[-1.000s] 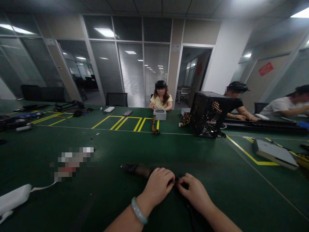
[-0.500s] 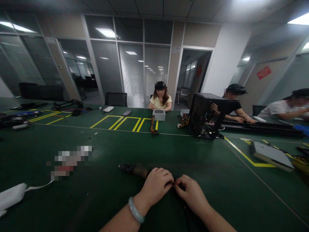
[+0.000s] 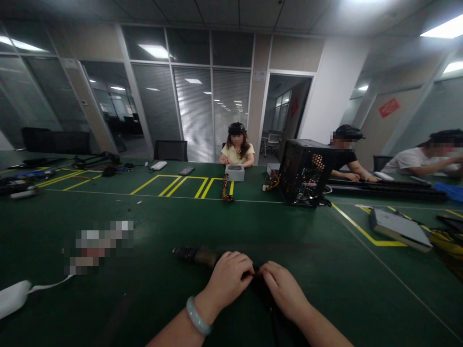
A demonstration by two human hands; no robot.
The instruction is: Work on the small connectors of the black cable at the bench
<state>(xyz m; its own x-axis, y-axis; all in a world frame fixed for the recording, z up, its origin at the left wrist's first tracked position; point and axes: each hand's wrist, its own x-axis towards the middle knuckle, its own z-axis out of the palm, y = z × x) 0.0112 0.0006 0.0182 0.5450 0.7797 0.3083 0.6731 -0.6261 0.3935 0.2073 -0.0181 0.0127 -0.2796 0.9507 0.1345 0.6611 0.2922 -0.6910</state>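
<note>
A dark, cylindrical electric screwdriver [image 3: 205, 258] lies on the green table in front of me, its narrow tip pointing left. My left hand [image 3: 231, 277], with a pale bangle on the wrist, is closed over its rear part with curled fingers. My right hand [image 3: 284, 286] is closed beside it, fingertips pressed together at the black cord [image 3: 266, 299] behind the tool. The cord runs down towards me between my forearms. My fingers hide the spot where cord and tool meet. A small gap separates the two hands.
A black computer case [image 3: 307, 171] stands at the back right, near a grey metal box [image 3: 400, 229]. Across the table a person sits behind a power supply [image 3: 235, 172] with loose cables. Two more people work at the right. A white power strip [image 3: 14, 296] lies at the left.
The view has shifted slightly, so most things sit a little further left. My fingertips have drawn slightly apart, and the fingers of my right hand have straightened a little. The screwdriver stays on the table.
</note>
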